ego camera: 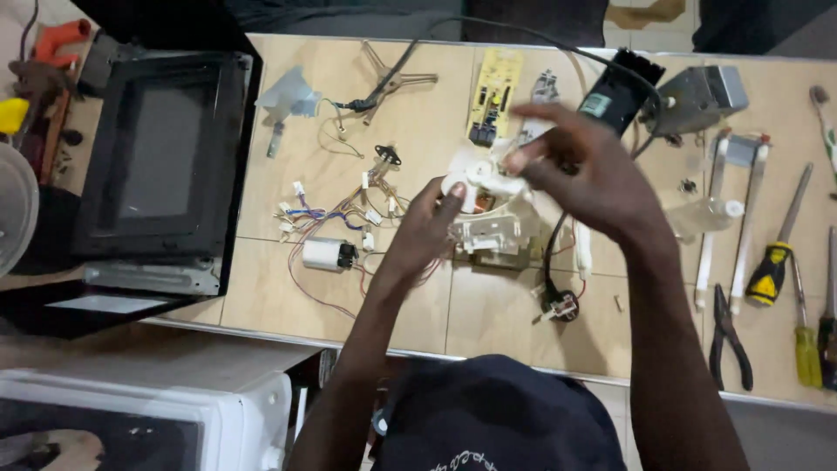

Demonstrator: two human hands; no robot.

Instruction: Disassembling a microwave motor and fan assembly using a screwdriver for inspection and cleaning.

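Note:
Both my hands are raised over a tan tiled table [288, 201]. My left hand [427, 228] grips the lower left of a white plastic switch assembly [488, 201], thumb on its round white knob. My right hand [582, 170] pinches the top of the same assembly with its fingertips. A black power cord [551, 253] hangs behind the assembly down to a plug [560, 305].
A microwave door [161, 153] lies at left. A white capacitor [327, 254] with loose coloured wires, a yellow circuit board [494, 92], a black box [617, 92] and a grey motor [697, 98] lie on the table. Screwdrivers [779, 253] and pliers [728, 336] lie at right.

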